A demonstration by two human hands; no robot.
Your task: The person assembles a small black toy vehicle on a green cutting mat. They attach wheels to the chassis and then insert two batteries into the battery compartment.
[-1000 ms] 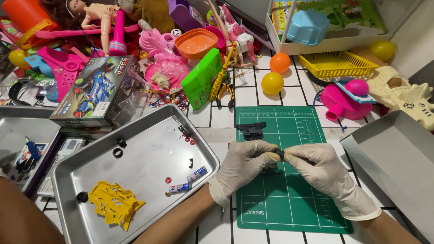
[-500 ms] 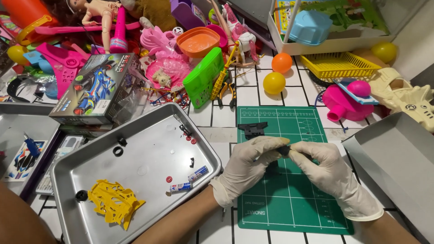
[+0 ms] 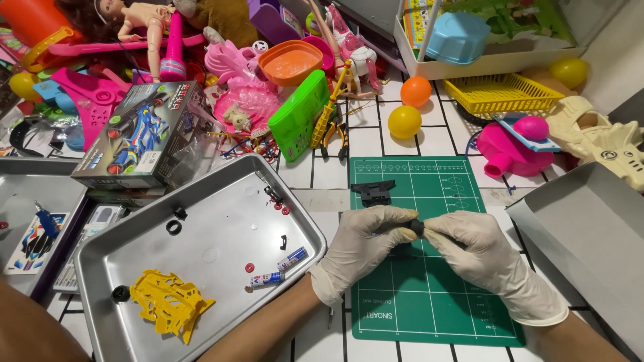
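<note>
Both my hands wear pale rubber gloves and meet over the green cutting mat [image 3: 463, 295]. My left hand [image 3: 365, 245] and my right hand [image 3: 473, 251] pinch the same small black part [image 3: 417, 228] between their fingertips; most of it is hidden. A second black plastic piece [image 3: 373, 193] lies on the mat just beyond my left hand. To the left stands a metal tray [image 3: 221, 201] holding a yellow plastic frame [image 3: 168, 303], two small batteries [image 3: 276, 271], black rings and red washers.
A model car kit box [image 3: 144, 137] lies beyond the tray. Toys crowd the back: green case [image 3: 298, 124], orange bowl [image 3: 290, 62], orange ball [image 3: 416, 91], yellow ball [image 3: 404, 122], yellow basket [image 3: 503, 94], pink toy [image 3: 510, 149]. Grey trays sit at far left [image 3: 33, 194] and right [image 3: 590, 228].
My hands stay joined on the small black part and have shifted only slightly on the mat; the fingers have turned a little around it.
</note>
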